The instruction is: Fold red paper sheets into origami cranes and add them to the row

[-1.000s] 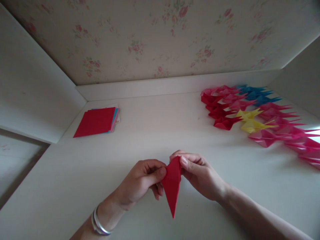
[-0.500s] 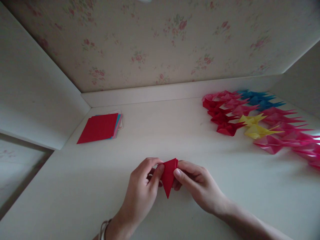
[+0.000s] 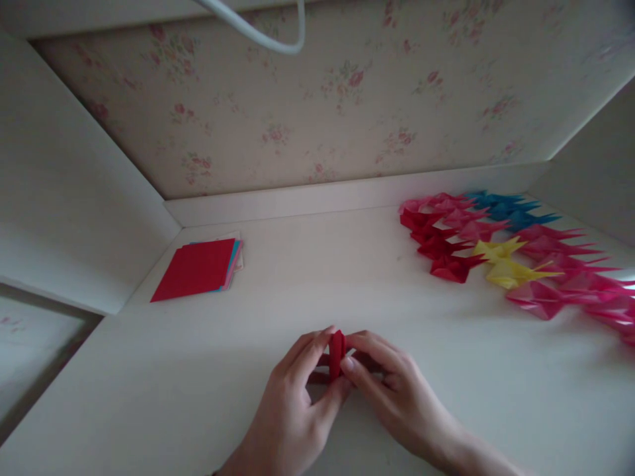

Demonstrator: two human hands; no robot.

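Observation:
Between my two hands is a small folded piece of red origami paper (image 3: 337, 356), turned so that it shows as a narrow upright strip. The fingers of my left hand (image 3: 302, 403) close on its left side, with the thumb at its lower end. My right hand (image 3: 391, 377) pinches its right edge between thumb and forefinger. Fingers of both hands hide part of the paper, and its lower tip is out of sight behind the thumbs.
A stack of square paper with a red sheet (image 3: 196, 268) on top lies at the left. Rows of folded paper pieces stand at the right: red ones (image 3: 454, 264), yellow ones (image 3: 513, 271), blue ones (image 3: 516, 211) and pink ones (image 3: 538, 297). A white cable (image 3: 258, 38) hangs above, before the flowered wall.
The red paper has turned from a wide kite-like face to a narrow edge. My left hand has shifted right, its thumb now lower down. The camera view has tilted up slightly.

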